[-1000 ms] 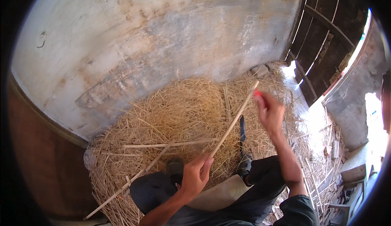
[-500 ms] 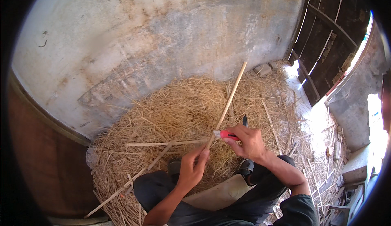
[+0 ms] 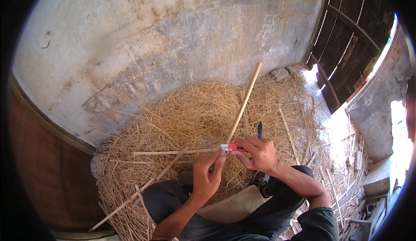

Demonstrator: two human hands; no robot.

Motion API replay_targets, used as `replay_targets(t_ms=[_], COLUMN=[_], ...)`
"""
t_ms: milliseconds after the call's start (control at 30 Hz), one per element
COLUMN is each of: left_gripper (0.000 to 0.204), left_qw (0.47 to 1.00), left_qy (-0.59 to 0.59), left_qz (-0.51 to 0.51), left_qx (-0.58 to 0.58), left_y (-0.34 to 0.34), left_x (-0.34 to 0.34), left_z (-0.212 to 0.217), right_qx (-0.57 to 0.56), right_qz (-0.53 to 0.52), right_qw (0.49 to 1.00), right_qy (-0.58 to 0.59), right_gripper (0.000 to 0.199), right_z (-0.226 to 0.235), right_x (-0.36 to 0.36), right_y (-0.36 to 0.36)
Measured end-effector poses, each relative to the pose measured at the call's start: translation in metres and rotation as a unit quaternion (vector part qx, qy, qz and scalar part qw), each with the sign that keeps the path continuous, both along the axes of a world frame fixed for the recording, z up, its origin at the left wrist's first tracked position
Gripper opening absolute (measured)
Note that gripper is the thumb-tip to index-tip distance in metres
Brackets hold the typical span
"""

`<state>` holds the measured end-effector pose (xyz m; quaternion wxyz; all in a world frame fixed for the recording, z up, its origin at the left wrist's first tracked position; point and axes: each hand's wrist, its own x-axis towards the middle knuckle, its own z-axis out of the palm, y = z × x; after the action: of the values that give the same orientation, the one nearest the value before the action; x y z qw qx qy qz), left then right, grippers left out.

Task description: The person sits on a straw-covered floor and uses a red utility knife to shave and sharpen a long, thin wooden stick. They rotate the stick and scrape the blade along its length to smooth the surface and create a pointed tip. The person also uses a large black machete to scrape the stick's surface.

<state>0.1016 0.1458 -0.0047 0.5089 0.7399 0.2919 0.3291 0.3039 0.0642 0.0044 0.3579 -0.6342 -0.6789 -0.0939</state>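
A long pale wooden stick (image 3: 244, 104) slants up and away from my left hand (image 3: 207, 175), whose fingers are closed around its near end. In my right hand (image 3: 259, 155) is a red utility knife (image 3: 236, 147), gripped between thumb and fingers. Its whitish front end lies against the stick, just above my left fingertips. Beyond my right hand a dark, blade-like object (image 3: 260, 130) sticks up; part of it is hidden behind the hand.
Straw and shavings (image 3: 182, 115) cover the floor. Two more sticks cross at the left, one long and slanting (image 3: 143, 190), one nearly level (image 3: 151, 153). A pale board (image 3: 234, 207) lies between my legs. A stained wall (image 3: 173, 45) rises behind; a dark plank door (image 3: 346, 41) stands far right.
The knife has slid down along the stick toward my left hand. The stick has shifted slightly, its far tip a little higher and farther left.
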Motion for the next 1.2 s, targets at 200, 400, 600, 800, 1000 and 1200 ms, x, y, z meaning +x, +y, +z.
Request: replay_targets(t_ms=[200,400,600,800,1000,1200], left_gripper=[0.029,0.028,0.028,0.036,0.044,0.039], left_qw=[0.997,0.995,0.997,0.989,0.934,0.935], left_qy=[-0.018,0.002,0.018,0.018,-0.023,-0.027], left_qz=[0.021,0.017,-0.015,-0.100,-0.129,-0.155], left_qx=[0.069,0.099,0.069,-0.106,-0.332,-0.317], left_y=[-0.002,0.001,-0.010,-0.001,0.010,0.012], left_x=[-0.002,-0.009,-0.017,-0.028,-0.025,-0.014], left_z=[0.005,0.003,-0.007,-0.030,0.000,0.014], right_qx=[0.031,0.078,0.110,0.040,-0.193,-0.339], right_qz=[0.012,-0.014,-0.194,-0.375,-0.235,-0.050], right_qw=[0.999,0.997,0.969,0.906,0.941,0.933], right_qy=[-0.014,0.013,0.103,0.191,0.150,0.108], right_gripper=[0.026,0.018,0.022,0.035,0.042,0.044], right_z=[0.004,0.006,0.011,0.016,-0.005,-0.029], right_x=[0.002,0.015,0.095,0.159,0.125,0.123], right_y=[0.002,0.012,0.029,0.011,0.015,0.011])
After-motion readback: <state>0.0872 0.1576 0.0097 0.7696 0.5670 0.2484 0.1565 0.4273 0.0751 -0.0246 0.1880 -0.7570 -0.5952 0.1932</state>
